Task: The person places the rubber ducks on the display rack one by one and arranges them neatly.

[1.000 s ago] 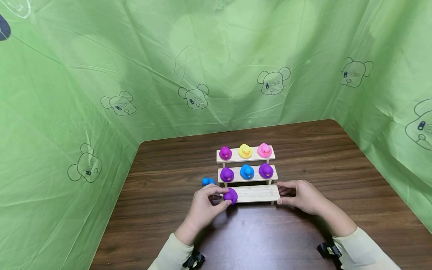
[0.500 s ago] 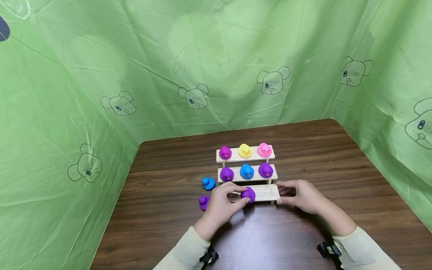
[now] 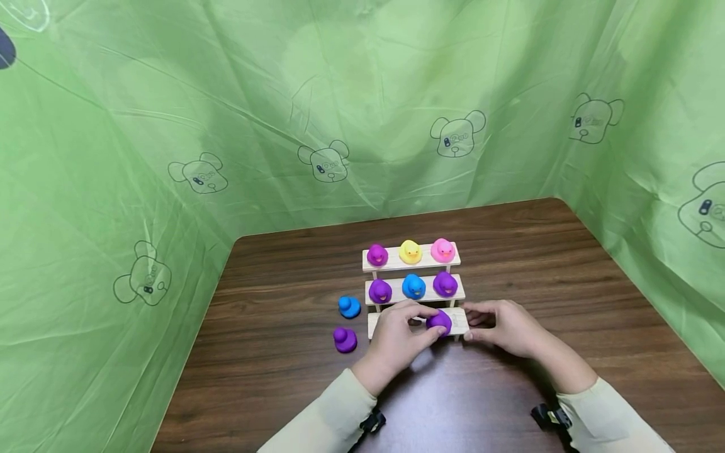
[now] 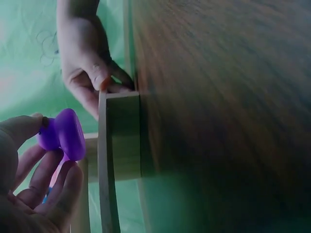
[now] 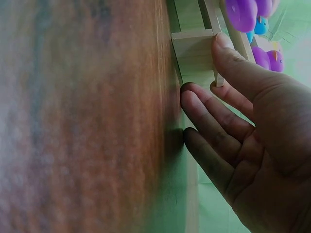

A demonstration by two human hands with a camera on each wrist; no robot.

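Note:
My left hand pinches a purple rubber duck between thumb and fingers, over the right part of the lowest shelf of a three-tier wooden stand. In the left wrist view, a narrow gap shows between the flat base of the duck and the shelf board. At the right end of that shelf, my right hand grips the board, thumb at the front edge and index finger behind; its other fingers reach down near the tabletop in the right wrist view.
The middle shelf carries purple, blue and purple ducks; the top one carries purple, yellow and pink ducks. Left of the stand, a blue duck and a purple duck stand on the wooden table. Green curtains surround the table.
My left hand has carried the purple duck rightward along the lowest shelf, from its left end toward its right. The two ducks on the table have come into full sight. My right hand stays put.

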